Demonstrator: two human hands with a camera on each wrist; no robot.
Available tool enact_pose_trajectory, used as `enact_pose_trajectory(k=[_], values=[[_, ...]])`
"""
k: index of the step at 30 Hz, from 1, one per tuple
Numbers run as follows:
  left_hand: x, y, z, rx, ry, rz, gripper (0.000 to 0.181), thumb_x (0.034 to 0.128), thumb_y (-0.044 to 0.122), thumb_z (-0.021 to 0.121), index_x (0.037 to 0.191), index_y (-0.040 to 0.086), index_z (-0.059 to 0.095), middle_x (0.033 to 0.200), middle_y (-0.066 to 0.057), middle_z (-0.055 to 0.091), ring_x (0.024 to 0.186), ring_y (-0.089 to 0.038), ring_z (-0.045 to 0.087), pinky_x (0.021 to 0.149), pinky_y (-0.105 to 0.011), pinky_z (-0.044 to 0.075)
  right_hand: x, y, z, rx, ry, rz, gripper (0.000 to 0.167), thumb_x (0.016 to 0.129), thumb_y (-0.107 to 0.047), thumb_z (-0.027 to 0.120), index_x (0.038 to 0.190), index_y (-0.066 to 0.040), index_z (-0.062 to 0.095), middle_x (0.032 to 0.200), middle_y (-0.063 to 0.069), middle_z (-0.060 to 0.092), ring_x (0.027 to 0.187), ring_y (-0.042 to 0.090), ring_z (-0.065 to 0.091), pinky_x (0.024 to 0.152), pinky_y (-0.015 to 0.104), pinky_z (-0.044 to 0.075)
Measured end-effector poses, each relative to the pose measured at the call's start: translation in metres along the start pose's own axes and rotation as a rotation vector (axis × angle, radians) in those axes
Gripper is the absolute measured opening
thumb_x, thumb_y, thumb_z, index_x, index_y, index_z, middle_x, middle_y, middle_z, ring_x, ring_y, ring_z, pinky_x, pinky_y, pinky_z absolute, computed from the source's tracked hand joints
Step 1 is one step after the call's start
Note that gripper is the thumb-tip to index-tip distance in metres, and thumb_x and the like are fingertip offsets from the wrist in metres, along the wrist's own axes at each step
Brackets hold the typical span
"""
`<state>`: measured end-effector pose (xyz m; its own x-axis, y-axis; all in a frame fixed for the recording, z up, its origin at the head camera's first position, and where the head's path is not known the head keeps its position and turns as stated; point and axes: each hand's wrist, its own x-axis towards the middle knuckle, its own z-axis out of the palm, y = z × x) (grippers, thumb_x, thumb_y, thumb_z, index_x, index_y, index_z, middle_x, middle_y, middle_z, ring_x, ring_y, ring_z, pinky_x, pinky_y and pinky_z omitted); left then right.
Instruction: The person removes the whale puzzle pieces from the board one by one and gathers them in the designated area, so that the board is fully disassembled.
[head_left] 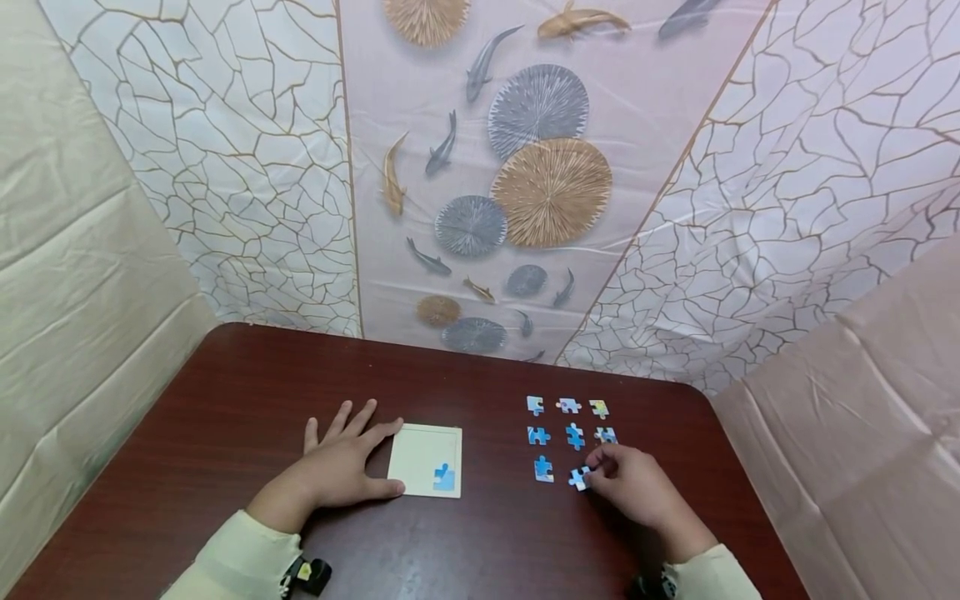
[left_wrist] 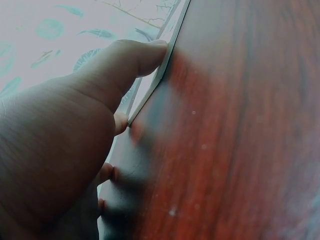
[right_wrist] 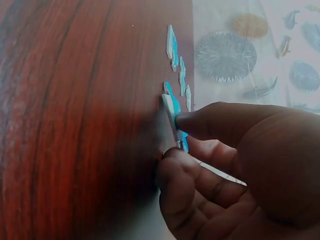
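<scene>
My right hand [head_left: 633, 487] pinches a blue and white jigsaw piece [head_left: 578, 477] between thumb and fingers. In the right wrist view that piece [right_wrist: 171, 107] is tipped up at an angle close to the tabletop. My left hand [head_left: 341, 462] lies with fingers spread, its thumb and index finger touching the left edge of a square cream puzzle board [head_left: 412, 458]. One blue piece [head_left: 444, 477] lies in the board's lower right corner. In the left wrist view, the thumb [left_wrist: 145, 55] rests against the board's edge; most of the board's face is hidden there.
Several loose jigsaw pieces lie in rows right of the board, among them a blue one [head_left: 543, 469] left of my right hand and a yellowish one [head_left: 599, 408] at the back. The dark red-brown table [head_left: 487, 542] meets a patterned cloth [head_left: 450, 275] behind.
</scene>
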<state>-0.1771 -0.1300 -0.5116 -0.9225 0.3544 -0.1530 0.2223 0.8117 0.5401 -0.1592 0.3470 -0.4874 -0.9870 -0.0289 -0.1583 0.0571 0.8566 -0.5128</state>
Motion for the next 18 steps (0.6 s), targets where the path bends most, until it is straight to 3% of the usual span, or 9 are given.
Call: enact_pose_trajectory(k=[18], values=[[0.0,0.0002,0.0001,0.001,0.0,-0.004,0.102,0.0847,0.076,0.087,0.172,0.039,0.048,0.19,-0.014,0.018,0.175,-0.054,0.004,0.123,-0.092,-0.005,0.0001,-0.004,-0.0032,-0.109,0.011,-0.06,0.012,0.096,-0.018,0.088,0.1,-0.018,0.077,0.078,-0.004,0.065,0.071,0.014,0.056,0.065,0.032,0.047]])
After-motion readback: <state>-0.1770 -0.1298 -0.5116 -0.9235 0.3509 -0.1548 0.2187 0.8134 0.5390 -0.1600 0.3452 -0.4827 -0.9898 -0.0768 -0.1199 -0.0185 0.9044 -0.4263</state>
